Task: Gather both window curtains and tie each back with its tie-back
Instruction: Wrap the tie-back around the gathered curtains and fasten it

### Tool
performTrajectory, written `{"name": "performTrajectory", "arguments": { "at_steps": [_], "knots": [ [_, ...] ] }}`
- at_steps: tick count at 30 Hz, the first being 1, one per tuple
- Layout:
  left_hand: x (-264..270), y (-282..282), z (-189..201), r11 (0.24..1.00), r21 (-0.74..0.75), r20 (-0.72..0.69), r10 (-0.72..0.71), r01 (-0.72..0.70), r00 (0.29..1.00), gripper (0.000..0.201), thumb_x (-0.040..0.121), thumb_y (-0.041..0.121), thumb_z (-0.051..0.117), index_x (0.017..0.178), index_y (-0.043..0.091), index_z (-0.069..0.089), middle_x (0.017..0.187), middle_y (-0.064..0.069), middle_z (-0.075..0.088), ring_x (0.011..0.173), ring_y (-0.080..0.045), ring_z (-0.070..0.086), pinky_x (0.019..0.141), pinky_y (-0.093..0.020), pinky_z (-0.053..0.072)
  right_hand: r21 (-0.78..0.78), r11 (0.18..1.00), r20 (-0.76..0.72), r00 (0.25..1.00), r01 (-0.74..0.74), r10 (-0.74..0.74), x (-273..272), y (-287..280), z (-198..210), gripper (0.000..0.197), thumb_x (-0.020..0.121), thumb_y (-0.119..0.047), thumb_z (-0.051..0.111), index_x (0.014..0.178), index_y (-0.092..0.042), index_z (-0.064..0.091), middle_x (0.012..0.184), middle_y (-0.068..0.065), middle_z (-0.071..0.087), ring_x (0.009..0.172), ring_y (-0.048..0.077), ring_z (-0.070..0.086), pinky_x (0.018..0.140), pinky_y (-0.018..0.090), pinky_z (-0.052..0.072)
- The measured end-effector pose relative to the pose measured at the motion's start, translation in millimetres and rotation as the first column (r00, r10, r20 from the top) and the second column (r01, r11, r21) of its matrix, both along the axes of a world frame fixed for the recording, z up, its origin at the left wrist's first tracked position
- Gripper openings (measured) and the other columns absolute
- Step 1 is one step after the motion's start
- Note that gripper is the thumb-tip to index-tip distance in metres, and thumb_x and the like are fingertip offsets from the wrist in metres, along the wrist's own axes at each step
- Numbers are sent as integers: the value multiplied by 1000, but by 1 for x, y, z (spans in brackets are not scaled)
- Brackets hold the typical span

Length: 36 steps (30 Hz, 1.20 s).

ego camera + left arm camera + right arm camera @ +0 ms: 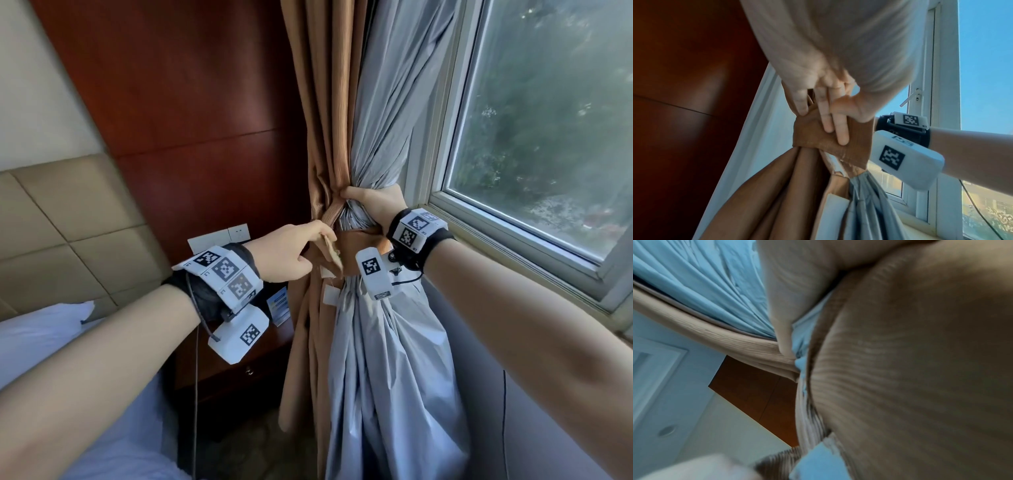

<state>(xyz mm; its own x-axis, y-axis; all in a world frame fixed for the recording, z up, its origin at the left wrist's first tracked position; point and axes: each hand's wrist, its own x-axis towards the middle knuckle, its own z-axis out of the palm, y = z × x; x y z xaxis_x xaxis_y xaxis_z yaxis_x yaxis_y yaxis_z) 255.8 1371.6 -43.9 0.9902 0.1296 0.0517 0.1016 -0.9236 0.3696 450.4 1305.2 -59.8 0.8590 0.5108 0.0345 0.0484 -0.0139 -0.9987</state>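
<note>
A brown curtain (pixel 329 137) with pale grey lining (pixel 387 342) hangs gathered beside the window. My right hand (pixel 371 205) grips the bunched fabric at its narrowest point, thumb across the front. Just below it a brown tie-back (pixel 358 250) wraps the bundle. My left hand (pixel 308 250) holds the tie-back's loose end at the bundle's left side. In the left wrist view, the fingers (pixel 840 129) of the left hand (pixel 824 113) lie along the tie-back (pixel 818 138). The right wrist view is blurred, filled with ribbed curtain (pixel 910 369) and lining (pixel 705 280).
The window (pixel 548 120) and its sill (pixel 513 240) are on the right. A dark wood panel (pixel 188 102) stands behind the curtain. Lower left are a padded headboard (pixel 68 222), white bedding (pixel 41 342), a nightstand (pixel 239 370) and wall sockets (pixel 222 236).
</note>
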Motion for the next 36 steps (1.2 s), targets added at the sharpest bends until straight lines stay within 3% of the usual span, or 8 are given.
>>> {"name": "performTrajectory", "arguments": {
  "at_steps": [4,9,14,16,22,27,31,36],
  "knots": [
    [5,10,-6,1000,17,165,-27,24,986,24,92,5,54,114,10,61,101,6,58,93,-15,61,84,-7,40,8,1000,-4,1000,1,-1,2,-2,-1,80,32,-38,83,106,-16,67,100,2,72,91,21,69,86,38,57],
    [11,16,-17,979,204,191,-44,4,981,17,94,18,53,95,6,64,111,0,40,82,-16,51,80,-27,43,13,1000,7,1000,-5,5,6,-1,-3,83,30,-40,84,107,-17,66,102,2,71,92,22,69,87,39,57],
    [20,15,-13,997,67,253,-58,42,966,12,93,13,53,94,6,63,102,4,53,89,-11,54,80,-10,39,15,1000,5,1000,5,-5,12,0,-5,84,30,-41,85,109,-18,65,104,1,71,94,22,68,88,38,56],
    [22,12,-13,998,54,261,-48,35,964,10,93,12,53,91,8,62,91,0,57,79,-15,56,72,-16,42,15,1000,-7,1000,8,-8,16,0,-6,85,30,-41,85,109,-17,65,103,1,72,92,22,69,87,38,57],
    [33,8,-5,999,9,114,-45,44,992,13,79,11,60,92,10,65,91,-5,58,81,-20,60,77,-27,49,15,1000,-11,1000,10,-10,24,-1,-8,83,30,-39,86,107,-17,67,101,0,73,91,21,70,85,38,58],
    [44,15,8,987,106,-59,-112,118,992,26,69,23,83,93,16,74,88,4,52,76,-3,51,75,-8,39,15,1000,-7,1000,7,-6,29,-4,-7,80,30,-39,86,105,-16,68,99,0,73,90,20,70,85,38,58],
    [54,14,12,988,128,-131,-70,87,989,25,74,28,78,85,6,76,88,1,55,81,-11,55,68,-10,37,17,1000,-21,1000,6,-5,32,-5,-7,81,30,-39,85,105,-15,69,98,0,74,88,19,71,84,37,58],
    [64,9,14,975,176,-233,-92,135,968,31,91,35,58,84,7,71,86,1,64,84,-16,62,82,-26,47,25,1000,-20,1000,-1,2,33,-5,-7,78,30,-38,85,103,-16,70,96,0,75,87,20,72,84,38,58]
  ]
}}
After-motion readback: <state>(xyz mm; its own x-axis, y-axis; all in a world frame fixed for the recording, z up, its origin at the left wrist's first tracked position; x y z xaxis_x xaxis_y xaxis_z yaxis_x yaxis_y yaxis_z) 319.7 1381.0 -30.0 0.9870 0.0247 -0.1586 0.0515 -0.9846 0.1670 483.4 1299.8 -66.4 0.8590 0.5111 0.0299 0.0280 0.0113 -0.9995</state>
